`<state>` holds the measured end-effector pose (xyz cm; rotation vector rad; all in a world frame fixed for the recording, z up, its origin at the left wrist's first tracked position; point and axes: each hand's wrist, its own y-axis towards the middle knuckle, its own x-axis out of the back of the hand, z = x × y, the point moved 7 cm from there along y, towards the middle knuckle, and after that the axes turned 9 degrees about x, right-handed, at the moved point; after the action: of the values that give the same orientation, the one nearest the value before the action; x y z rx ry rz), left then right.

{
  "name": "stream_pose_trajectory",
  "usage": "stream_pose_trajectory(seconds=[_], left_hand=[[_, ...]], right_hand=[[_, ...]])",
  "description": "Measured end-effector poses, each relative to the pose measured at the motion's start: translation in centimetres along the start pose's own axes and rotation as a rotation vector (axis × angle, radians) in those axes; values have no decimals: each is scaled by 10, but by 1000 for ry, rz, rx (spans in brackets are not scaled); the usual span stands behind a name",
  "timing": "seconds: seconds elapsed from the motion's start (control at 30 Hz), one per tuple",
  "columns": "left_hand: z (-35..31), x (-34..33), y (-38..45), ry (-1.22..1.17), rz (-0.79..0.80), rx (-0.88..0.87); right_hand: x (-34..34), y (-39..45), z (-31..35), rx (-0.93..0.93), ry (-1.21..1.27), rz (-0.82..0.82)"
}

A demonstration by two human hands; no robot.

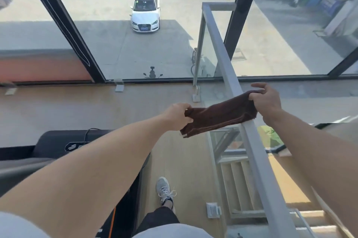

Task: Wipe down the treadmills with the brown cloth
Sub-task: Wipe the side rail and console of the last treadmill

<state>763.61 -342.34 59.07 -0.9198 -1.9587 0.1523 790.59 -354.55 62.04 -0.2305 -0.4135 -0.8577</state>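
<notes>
The brown cloth [219,114] is stretched between both hands, folded into a band, hanging in the air over the grey handrail [228,74]. My left hand [179,116] pinches its left end and my right hand [266,99] grips its right end. A black treadmill [58,143] lies at the lower left, mostly hidden behind my left forearm, with a cable on its front cover.
The grey handrail with glass panels runs diagonally on the right, guarding a stairwell [238,179] below. A floor-to-ceiling window [135,43] stands ahead. A strip of wooden floor [174,160] lies between treadmill and railing, with my foot [164,191] on it.
</notes>
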Motion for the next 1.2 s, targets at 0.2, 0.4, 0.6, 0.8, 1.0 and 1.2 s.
stream_pose_trajectory(seconds=[0.2,0.4,0.6,0.8,1.0,1.2], left_hand=[[-5,41,86,-21,8,-85],[-13,69,143,-149,34,-87],[-42,57,177,-431,301,15],[-60,39,212,-427,200,58],[-65,20,246,-435,141,133],[-61,11,270,-434,61,205]], right_hand=[[-43,64,21,8,-48,-222],[-42,98,65,163,-198,-484],[-16,147,90,220,-662,-404],[-15,196,46,-30,-834,-164],[-19,232,1,-129,-696,-6],[-30,260,-38,-196,-599,112]])
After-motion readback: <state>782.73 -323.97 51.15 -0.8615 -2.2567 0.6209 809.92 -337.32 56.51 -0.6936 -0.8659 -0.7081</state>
